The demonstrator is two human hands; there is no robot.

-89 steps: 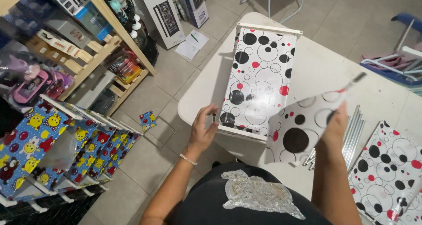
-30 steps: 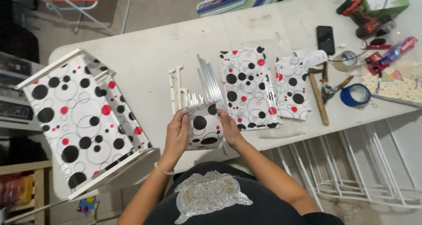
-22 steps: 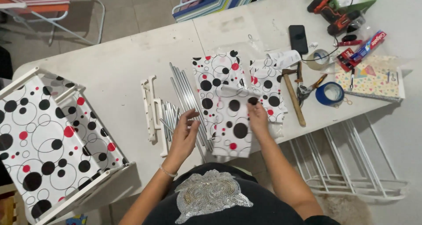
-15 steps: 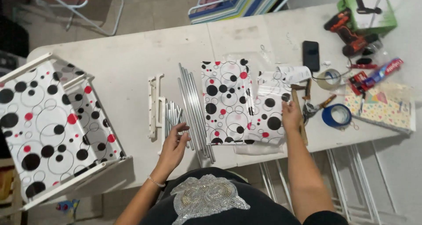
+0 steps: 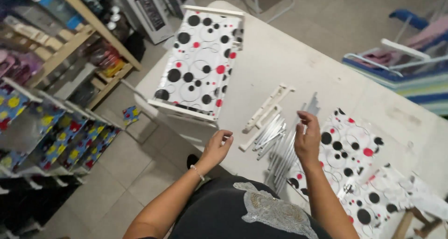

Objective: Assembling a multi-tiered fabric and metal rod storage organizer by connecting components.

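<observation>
Far left: wooden shelving point(image 5: 70, 47) stocked with assorted goods, blurred; below it, nearer, a row of racks covered in blue, yellow and red patterned fabric point(image 5: 51, 136) standing on the tiled floor point(image 5: 126, 178). Centre left, on the left end of the white table point(image 5: 280, 47): a white-framed shelf unit point(image 5: 198, 64) lined with white fabric bearing black and red dots, lying on its side with one end reaching past the table edge. Left hand point(image 5: 217, 148): held in the air at the near table edge, just right of the shelf unit's near corner, fingers loosely curled, holding nothing, a thin bracelet on the wrist. Centre, between the two hands and just beyond them: two white plastic connector strips point(image 5: 268, 108) lying side by side, and a loose bundle of grey-white metal rods point(image 5: 280, 145) fanned out on the tabletop. Right hand point(image 5: 308, 141): raised above the rods, fingers upright and slightly spread, empty, touching nothing. Right of that hand: flat dotted fabric panels point(image 5: 350, 145), same black-and-red pattern, spread on the table, with a further panel point(image 5: 378, 197) nearer the right edge. Far right, beyond the table: a folded chair point(image 5: 410, 75) with blue and green striped cloth. Near bottom centre: the person's dark shirt with a silver motif point(image 5: 270, 211).
</observation>
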